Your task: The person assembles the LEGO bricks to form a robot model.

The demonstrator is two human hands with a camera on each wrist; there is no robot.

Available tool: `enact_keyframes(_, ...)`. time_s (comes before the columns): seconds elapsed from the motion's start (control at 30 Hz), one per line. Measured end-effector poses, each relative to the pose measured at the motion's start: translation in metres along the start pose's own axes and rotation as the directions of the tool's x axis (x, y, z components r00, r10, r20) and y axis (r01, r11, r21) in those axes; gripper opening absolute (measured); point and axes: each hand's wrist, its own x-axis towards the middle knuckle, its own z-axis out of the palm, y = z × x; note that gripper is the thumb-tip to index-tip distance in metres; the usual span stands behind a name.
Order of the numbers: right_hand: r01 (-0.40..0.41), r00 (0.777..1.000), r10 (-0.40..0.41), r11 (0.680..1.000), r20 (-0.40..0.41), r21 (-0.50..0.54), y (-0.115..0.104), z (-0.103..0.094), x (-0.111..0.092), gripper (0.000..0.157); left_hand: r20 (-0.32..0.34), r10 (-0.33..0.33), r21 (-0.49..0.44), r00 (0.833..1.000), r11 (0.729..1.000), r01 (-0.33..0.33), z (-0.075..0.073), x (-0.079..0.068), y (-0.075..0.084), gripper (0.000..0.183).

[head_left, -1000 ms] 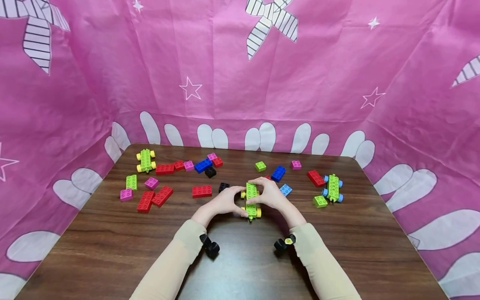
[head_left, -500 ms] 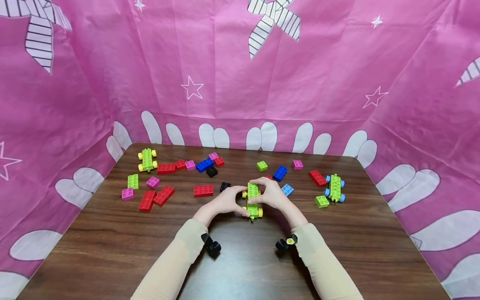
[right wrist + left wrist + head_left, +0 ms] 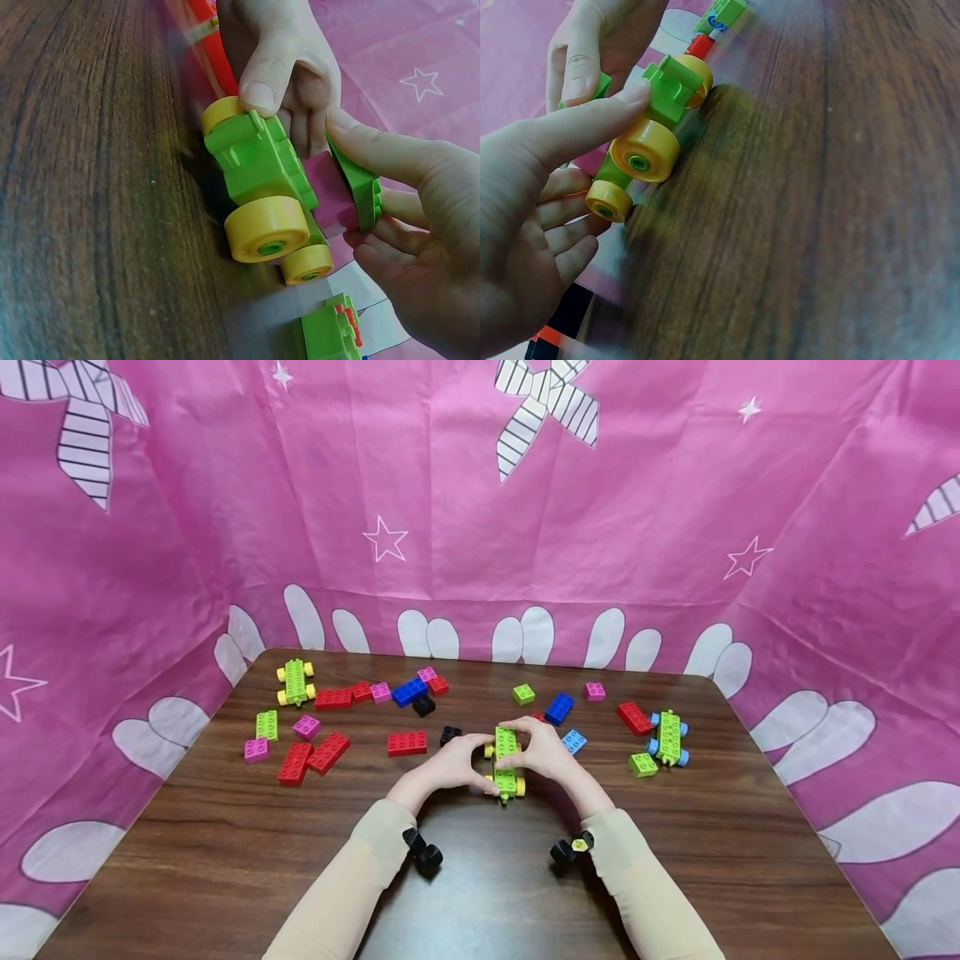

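My left hand holds a green toy car base with yellow wheels on the table, its thumb on the near end and its fingers along the left wheels. A pink brick stands on the base's studs, seen in the right wrist view. On top of the pink brick is a green brick, slightly tilted in that view. My right hand pinches this green brick between thumb and fingers. Whether the pink and green bricks are fully pressed together I cannot tell.
Red bricks, pink bricks and a black brick lie to the left. Right of the hands are a light blue brick, a dark blue brick and a blue-wheeled car base. Another yellow-wheeled base stands back left.
The head view shifts slightly. Both hands keep their hold on the car base and the green brick, with no clear movement.
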Motion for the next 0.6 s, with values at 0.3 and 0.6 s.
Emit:
enact_keyframes(0.3, 0.000, 1.000, 0.000, 1.000, -0.008, 0.001, 0.0017, 0.0007, -0.0001, 0.065, 0.004, -0.005, -0.004, 1.000, 1.000, 0.005, -0.0005, 0.0006, 0.0009, 0.088)
enact_keyframes(0.6, 0.016, 1.000, -0.016, 1.000, 0.014, -0.015, 0.0033, -0.0004, 0.0015, 0.066, 0.002, -0.004, -0.012, 1.000, 1.000, 0.004, 0.0000, -0.0004, 0.0015, 0.088)
